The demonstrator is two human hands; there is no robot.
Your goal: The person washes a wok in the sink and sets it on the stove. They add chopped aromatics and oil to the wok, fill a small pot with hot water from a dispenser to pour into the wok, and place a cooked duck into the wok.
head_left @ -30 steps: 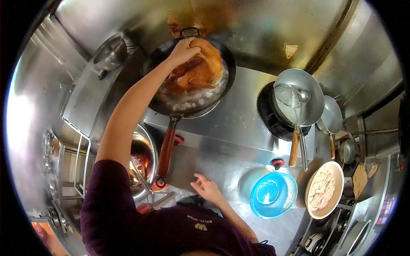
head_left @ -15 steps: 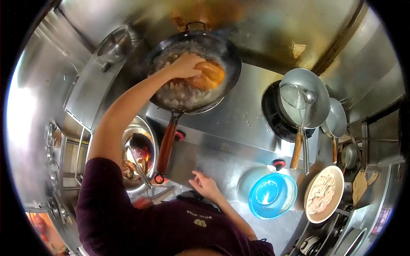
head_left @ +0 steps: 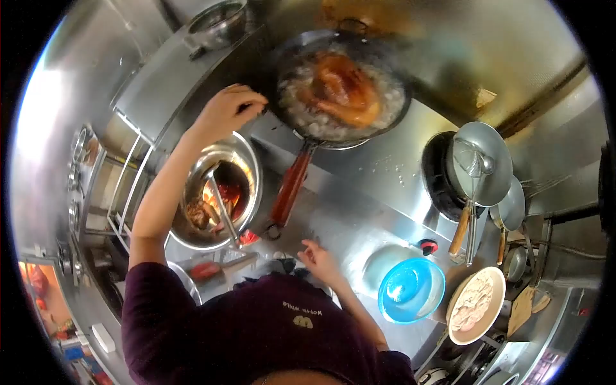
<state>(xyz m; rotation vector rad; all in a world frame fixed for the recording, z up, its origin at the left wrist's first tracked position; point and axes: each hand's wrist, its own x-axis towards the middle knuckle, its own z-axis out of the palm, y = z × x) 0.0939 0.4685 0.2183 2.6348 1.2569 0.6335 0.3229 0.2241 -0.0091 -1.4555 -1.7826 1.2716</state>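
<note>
The black wok (head_left: 330, 136) holds bubbling liquid around a large glossy brown piece of food (head_left: 346, 90), perhaps a whole bird. My left hand (head_left: 232, 108) hangs in the air left of the wok and above the metal basin (head_left: 253, 168), its fingers loosely curved and apart, holding nothing I can make out. Below it, the basin contains dark sauce, brown pieces and a metal utensil (head_left: 221, 202). Near my body, over the counter's front edge, is my right hand (head_left: 319, 262), empty with its fingers apart. The wok's red-brown handle (head_left: 292, 186) points toward me, untouched.
A blue bowl (head_left: 412, 290) stands right of my right hand, beside a beige bowl of pale food (head_left: 473, 301). Farther back, a grey pan (head_left: 497, 154) with a strainer (head_left: 466, 158) rests over a dark burner. A metal pot (head_left: 218, 24) sits at the upper left.
My left hand has let go of the brown food and moved left, out of the wok. The food now lies in the bubbling liquid. The whole view has shifted, showing more of the basin.
</note>
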